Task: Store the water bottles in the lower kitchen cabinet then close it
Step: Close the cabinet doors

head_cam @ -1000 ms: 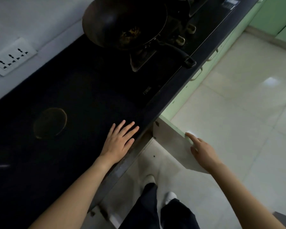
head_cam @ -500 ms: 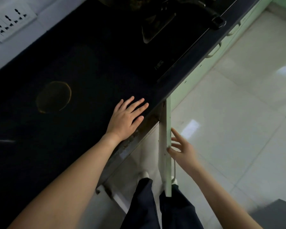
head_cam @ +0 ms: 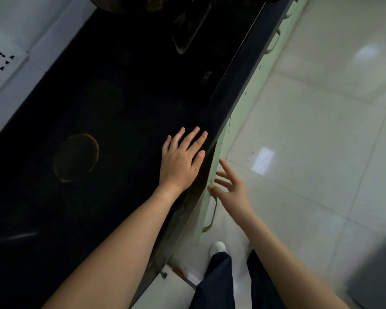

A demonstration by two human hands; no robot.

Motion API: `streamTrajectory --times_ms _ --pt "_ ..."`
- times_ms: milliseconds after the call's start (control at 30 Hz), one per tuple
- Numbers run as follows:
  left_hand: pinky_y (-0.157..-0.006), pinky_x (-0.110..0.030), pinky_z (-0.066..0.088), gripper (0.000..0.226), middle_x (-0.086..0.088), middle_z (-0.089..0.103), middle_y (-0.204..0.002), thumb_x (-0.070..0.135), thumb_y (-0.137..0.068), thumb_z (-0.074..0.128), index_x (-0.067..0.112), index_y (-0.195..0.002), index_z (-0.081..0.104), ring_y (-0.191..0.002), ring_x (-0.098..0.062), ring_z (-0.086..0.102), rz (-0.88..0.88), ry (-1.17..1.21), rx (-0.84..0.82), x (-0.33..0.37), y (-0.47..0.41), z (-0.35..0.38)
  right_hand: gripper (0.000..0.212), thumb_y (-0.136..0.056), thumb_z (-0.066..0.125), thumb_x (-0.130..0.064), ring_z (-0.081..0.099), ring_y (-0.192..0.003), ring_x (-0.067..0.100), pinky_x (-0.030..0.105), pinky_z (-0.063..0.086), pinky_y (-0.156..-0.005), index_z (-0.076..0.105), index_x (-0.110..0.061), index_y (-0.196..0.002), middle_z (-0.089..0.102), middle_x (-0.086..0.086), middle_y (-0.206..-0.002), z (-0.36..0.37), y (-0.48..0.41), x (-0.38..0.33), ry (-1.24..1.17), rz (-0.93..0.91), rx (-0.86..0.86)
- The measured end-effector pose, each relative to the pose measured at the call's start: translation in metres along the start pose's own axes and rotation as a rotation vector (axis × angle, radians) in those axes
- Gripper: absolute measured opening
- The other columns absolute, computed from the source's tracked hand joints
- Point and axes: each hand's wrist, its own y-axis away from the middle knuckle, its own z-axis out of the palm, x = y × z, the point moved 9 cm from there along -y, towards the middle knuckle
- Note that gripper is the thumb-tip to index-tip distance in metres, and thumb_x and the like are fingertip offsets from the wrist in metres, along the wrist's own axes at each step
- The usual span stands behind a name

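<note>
Nearest the camera, dark trouser legs (head_cam: pixel 218 279) and one white shoe (head_cam: pixel 218 247) stand on the pale tiled floor (head_cam: pixel 310 130), close in against the units. This suits someone working at a low door.

Just beyond, the pale green cabinet door (head_cam: pixel 214 161) is seen almost edge-on under the front lip of the bench (head_cam: pixel 98 97). Its looped handle (head_cam: pixel 212 216) faces the floor side. The right hand (head_cam: pixel 231 190) is at the door's outer face with its fingers (head_cam: pixel 225 167) spread and straight. It grips nothing, and the lowest digit touches the door just above the handle. A hand held like that looks meant to push the panel home rather than pull it. The door sits very nearly in line with the neighbouring cabinet fronts (head_cam: pixel 250 103), but from this steep angle I cannot tell whether it has fully seated.

The left hand (head_cam: pixel 179 160) lies palm down on the bench near its front edge. Its fingers (head_cam: pixel 192 137) are flat, slightly fanned and hold nothing, probably to brace the lean.

No water bottles can be seen. Judging by the door, they are likely already inside the cabinet.

Further back a faint ring mark (head_cam: pixel 76 157) shows on the dark top, then the black hob (head_cam: pixel 165 63). A white socket plate (head_cam: pixel 2 63) is on the wall.
</note>
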Motion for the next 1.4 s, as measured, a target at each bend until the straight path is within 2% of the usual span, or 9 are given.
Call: streamTrajectory --times_ms 333,533,667,833,933,1033,1167,1267,1400 --pt "-0.120 -0.048 0.013 0.048 0.010 0.030 -0.158 0.044 -0.103 0.031 0.038 -0.151 0.030 -0.149 -0.021 0.020 -0.006 -0.003 -0.002 -0.001 -0.001 0.002 0.082 -0.086 0.068 0.002 0.055 -0.123 0.017 0.043 0.058 -0.091 0.038 -0.045 -0.146 0.052 -0.005 -0.135 0.032 -0.006 0.003 -0.200 0.002 -0.021" --pt "-0.119 -0.048 0.013 0.048 0.010 0.031 -0.158 0.044 -0.103 0.031 0.038 -0.150 0.032 -0.148 -0.021 0.021 -0.009 -0.001 0.011 -0.002 -0.001 0.001 0.080 -0.089 0.057 0.013 0.053 -0.126 0.018 0.021 0.058 -0.077 0.041 -0.046 -0.141 0.048 0.000 -0.141 0.042 -0.008 0.001 -0.302 0.029 -0.002" --pt "-0.119 -0.048 0.013 0.048 0.010 0.032 -0.158 0.044 -0.102 0.030 0.038 -0.150 0.033 -0.148 -0.021 0.021 -0.011 -0.005 0.013 -0.001 0.000 0.000 0.084 -0.086 0.054 0.020 0.052 -0.127 0.020 0.027 0.058 -0.084 0.039 -0.036 -0.147 0.051 0.000 -0.137 0.050 -0.011 0.003 -0.359 0.075 0.022" --pt "-0.119 -0.048 0.014 0.049 0.009 0.033 -0.157 0.045 -0.102 0.029 0.037 -0.150 0.033 -0.148 -0.021 0.022 -0.011 -0.003 0.007 0.000 0.000 -0.001 0.081 -0.086 0.053 0.019 0.056 -0.122 0.021 0.032 0.058 -0.090 0.042 -0.036 -0.145 0.053 0.001 -0.134 0.047 -0.012 0.002 -0.366 0.087 0.024" --pt "-0.119 -0.048 0.014 0.048 0.009 0.033 -0.158 0.044 -0.103 0.030 0.036 -0.150 0.033 -0.148 -0.021 0.021 -0.014 0.002 -0.010 0.000 0.000 -0.001 0.070 -0.089 0.057 0.008 0.060 -0.117 0.018 0.035 0.056 -0.093 0.046 -0.035 -0.143 0.057 0.000 -0.133 0.035 -0.010 -0.008 -0.210 0.035 0.029" --pt "-0.120 -0.048 0.013 0.046 0.007 0.036 -0.156 0.039 -0.103 0.035 0.032 -0.148 0.040 -0.148 -0.021 0.022 -0.032 0.072 -0.046 0.001 0.001 -0.003 0.055 -0.091 0.057 0.000 0.061 -0.111 0.010 0.030 0.055 -0.094 0.053 -0.029 -0.138 0.062 -0.003 -0.127 0.012 0.001 -0.035 0.024 -0.073 0.104" --pt "-0.114 -0.043 0.034 0.038 0.000 0.053 -0.142 0.026 -0.103 0.042 0.018 -0.139 0.052 -0.137 -0.020 0.041 -0.104 0.309 -0.060 0.009 0.002 -0.039 0.039 -0.095 0.056 -0.009 0.060 -0.109 0.012 0.035 0.053 -0.095 0.058 -0.025 -0.130 0.065 -0.004 -0.118 -0.020 0.028 -0.090 0.292 -0.234 0.137" --pt "-0.107 -0.037 0.041 0.039 -0.001 0.057 -0.137 0.026 -0.103 0.041 0.014 -0.139 0.051 -0.130 -0.019 0.047 -0.076 0.350 0.039 0.026 0.016 -0.098 0.034 -0.099 0.054 -0.013 0.057 -0.114 0.020 0.034 0.049 -0.095 0.058 -0.016 -0.132 0.065 0.001 -0.121 -0.032 0.062 -0.155 0.664 -0.522 0.157" --pt "-0.104 -0.037 0.043 0.047 -0.004 0.061 -0.131 0.035 -0.100 0.036 0.010 -0.136 0.054 -0.125 -0.020 0.051 0.019 0.310 0.238 0.052 0.053 -0.188 0.035 -0.098 0.055 -0.019 0.059 -0.110 0.028 0.040 0.053 -0.089 0.060 -0.009 -0.131 0.068 0.005 -0.117 -0.036 0.116 -0.230 0.907 -0.795 0.226"
